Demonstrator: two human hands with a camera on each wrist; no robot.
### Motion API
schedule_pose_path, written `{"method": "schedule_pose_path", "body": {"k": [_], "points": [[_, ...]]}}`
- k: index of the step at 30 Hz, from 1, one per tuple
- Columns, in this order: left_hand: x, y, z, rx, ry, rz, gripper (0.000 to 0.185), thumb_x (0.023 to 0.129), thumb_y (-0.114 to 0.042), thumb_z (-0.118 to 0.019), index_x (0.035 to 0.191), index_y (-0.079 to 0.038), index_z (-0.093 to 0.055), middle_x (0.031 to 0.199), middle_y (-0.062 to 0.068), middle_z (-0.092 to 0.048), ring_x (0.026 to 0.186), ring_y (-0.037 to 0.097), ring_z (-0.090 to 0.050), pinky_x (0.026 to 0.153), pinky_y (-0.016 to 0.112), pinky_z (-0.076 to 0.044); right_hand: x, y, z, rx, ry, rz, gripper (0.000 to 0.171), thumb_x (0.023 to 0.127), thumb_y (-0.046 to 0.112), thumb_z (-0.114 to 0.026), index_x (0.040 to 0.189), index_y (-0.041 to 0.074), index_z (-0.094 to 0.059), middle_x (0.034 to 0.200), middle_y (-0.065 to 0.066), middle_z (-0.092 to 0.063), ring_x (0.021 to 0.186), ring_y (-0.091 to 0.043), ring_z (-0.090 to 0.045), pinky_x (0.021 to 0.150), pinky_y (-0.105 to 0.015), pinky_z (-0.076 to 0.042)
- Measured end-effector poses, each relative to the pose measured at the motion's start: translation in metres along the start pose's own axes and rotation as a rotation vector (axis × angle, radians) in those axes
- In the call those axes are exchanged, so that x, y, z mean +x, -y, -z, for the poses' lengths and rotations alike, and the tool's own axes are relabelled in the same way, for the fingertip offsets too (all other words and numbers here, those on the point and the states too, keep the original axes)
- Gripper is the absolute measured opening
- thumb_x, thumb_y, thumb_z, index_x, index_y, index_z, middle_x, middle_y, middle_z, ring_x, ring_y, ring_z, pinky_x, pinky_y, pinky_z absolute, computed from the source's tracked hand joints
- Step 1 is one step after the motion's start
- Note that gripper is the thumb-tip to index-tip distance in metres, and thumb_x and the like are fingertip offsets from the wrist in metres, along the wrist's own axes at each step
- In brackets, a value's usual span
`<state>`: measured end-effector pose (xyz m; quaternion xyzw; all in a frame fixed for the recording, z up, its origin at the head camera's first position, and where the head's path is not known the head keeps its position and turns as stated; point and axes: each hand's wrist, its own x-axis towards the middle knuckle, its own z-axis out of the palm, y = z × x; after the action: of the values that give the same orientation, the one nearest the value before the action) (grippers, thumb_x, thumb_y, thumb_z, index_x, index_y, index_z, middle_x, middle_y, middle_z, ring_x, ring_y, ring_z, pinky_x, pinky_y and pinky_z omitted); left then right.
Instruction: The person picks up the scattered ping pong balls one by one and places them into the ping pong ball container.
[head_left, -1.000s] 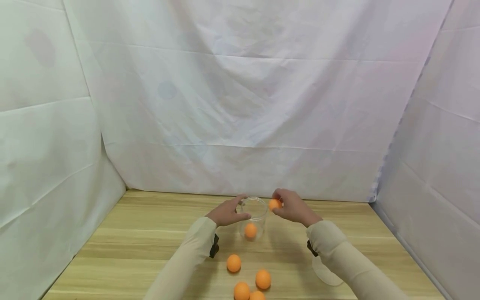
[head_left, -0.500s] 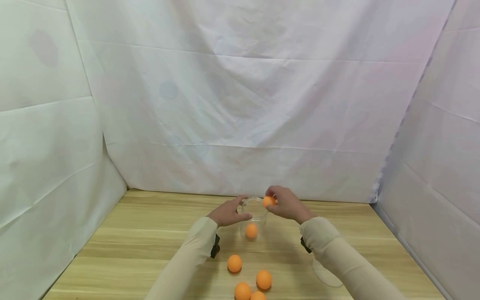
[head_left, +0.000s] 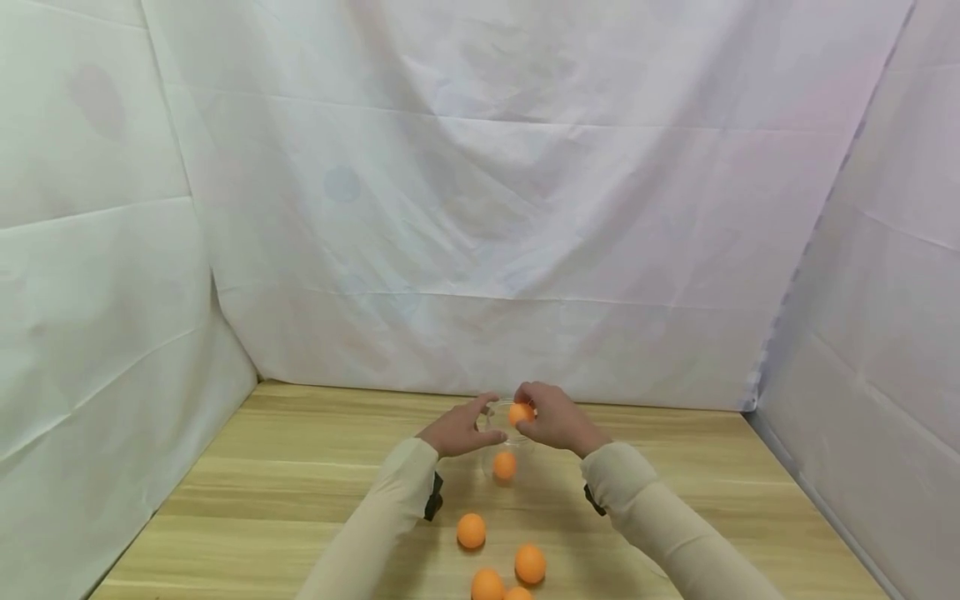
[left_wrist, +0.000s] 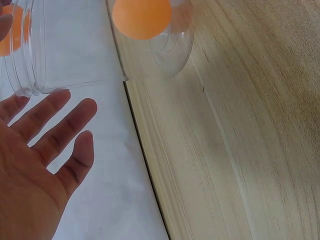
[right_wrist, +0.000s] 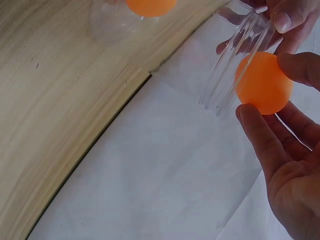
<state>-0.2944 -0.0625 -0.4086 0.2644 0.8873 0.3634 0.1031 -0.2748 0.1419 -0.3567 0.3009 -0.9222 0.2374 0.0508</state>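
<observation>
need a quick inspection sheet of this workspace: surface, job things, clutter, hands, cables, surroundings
Surface: wood-grain tabletop.
Job's things: clear jar upright, one orange ball inside low down; another, the held ball, at its mouth; four loose balls on the near side, the nearest cut off by the frame.
Clutter: faint rounded edge beside the right sleeve, too little showing to identify.
Left hand: thumb and fingers around the jar's rim.
Right hand: pinches the held ball.
Cables: nothing seen.
Surroundings: white cloth at the back and both sides.
</observation>
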Motion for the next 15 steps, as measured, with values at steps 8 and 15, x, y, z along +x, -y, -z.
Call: {"method": "schedule_pose_path", "body": {"k": [8,15], "points": [[-0.0003,-0.0028,-0.0007,-0.002,-0.004,0.010,0.067,0.093,-0.042,-0.057,0.149,-0.019,-0.029,0.139,0.015,-0.049,0.101,0.027,-0.063,0.083,0.040,-0.052,0.0000,-0.0024,-0.0046,-0.010,0.007,-0.037,0.020,0.080,0.004,-0.067,0.099,0.004,-0.061,0.090,-0.005,-0.060,0.080,-0.016,-0.056,0.070,-0.035,-0.048],[0.0005,-0.0015,-0.0006,0.013,-0.007,-0.004,0.070,0.092,-0.044,-0.057,0.149,-0.015,-0.029,0.138,0.015,-0.051,0.099,0.026,-0.064,0.084,0.042,-0.051,0.0009,-0.0028,-0.0077,-0.012,0.006,-0.026,0.020,0.080,0.003,-0.067,0.099,0.003,-0.061,0.091,-0.006,-0.061,0.082,-0.017,-0.057,0.072,-0.036,-0.049]]}}
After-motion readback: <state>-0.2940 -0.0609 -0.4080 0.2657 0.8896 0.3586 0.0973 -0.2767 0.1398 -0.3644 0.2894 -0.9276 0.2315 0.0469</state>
